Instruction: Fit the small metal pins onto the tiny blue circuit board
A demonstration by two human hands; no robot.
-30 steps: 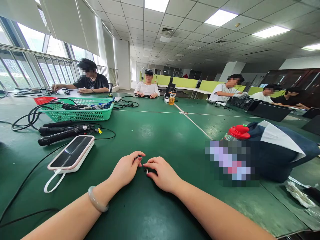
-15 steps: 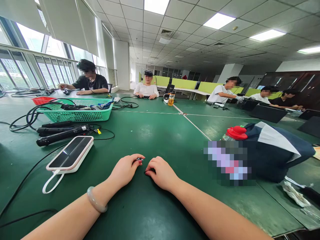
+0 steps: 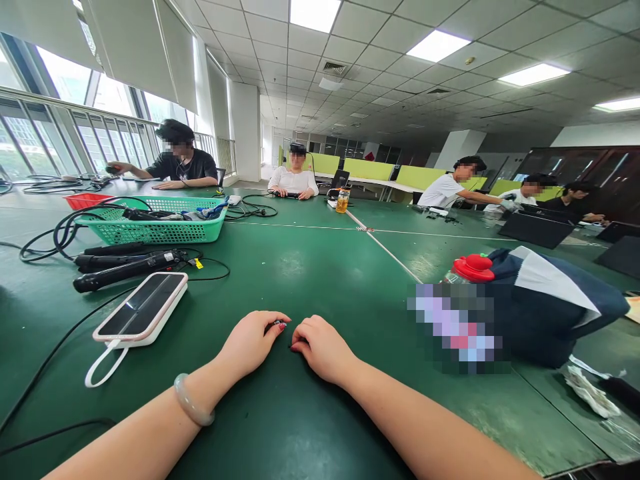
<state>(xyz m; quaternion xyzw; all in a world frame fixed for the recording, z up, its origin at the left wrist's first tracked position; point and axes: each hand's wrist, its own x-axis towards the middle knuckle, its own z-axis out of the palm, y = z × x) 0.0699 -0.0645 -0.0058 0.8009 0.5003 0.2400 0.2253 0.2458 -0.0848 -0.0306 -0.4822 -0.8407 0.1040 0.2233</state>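
Observation:
My left hand (image 3: pixel 256 340) rests low over the green table (image 3: pixel 310 267), its thumb and fingers pinched on a small dark shiny piece (image 3: pixel 279 323). Only a bit of that piece shows, too little to tell its kind. Just to the right, my right hand (image 3: pixel 320 347) is closed, fingers curled under, with a tiny dark tip showing by the thumb. What it holds is mostly hidden. A narrow gap separates the two hands. A pale bangle circles my left wrist. Left of that hand lies a phone-like device (image 3: pixel 145 303) with a white cable loop.
Behind the device are black handles (image 3: pixel 125 267) with cables and a green basket (image 3: pixel 200 232) of gear. On the right stand a red-lidded bottle (image 3: pixel 473 268), a dark blue bag (image 3: pixel 545 333) and a blurred-out item. Several people sit around the table; an orange drink bottle (image 3: pixel 343 201) stands far back.
My hands stay almost in place; less of the small piece shows in my left fingers. At the far left a person's hand has lifted outward, and a person on the right has reached further right.

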